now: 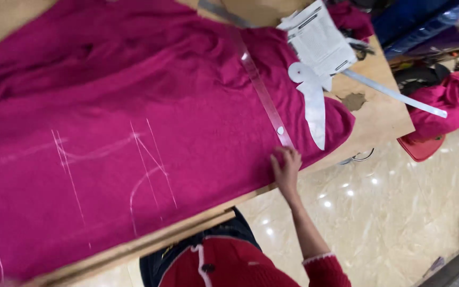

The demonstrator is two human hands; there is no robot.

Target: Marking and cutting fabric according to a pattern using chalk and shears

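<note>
A large magenta cloth [134, 106] lies spread over a wooden table [383, 119], marked with white chalk lines [144, 159]. A long clear ruler [261, 90] lies across the cloth toward the near edge. My right hand [285, 167] rests at the ruler's near end, its fingers bunched on the ruler tip and the cloth. A white curved template [313, 103] lies just right of the ruler. My left hand is out of view. My red sweater shows at the bottom.
A printed paper sheet [317, 40] and a long metal ruler [399, 96] lie at the table's far right. More magenta cloth [444, 103] is heaped on a red seat [421, 148] beside the table. Glossy beige floor [389, 212] lies below.
</note>
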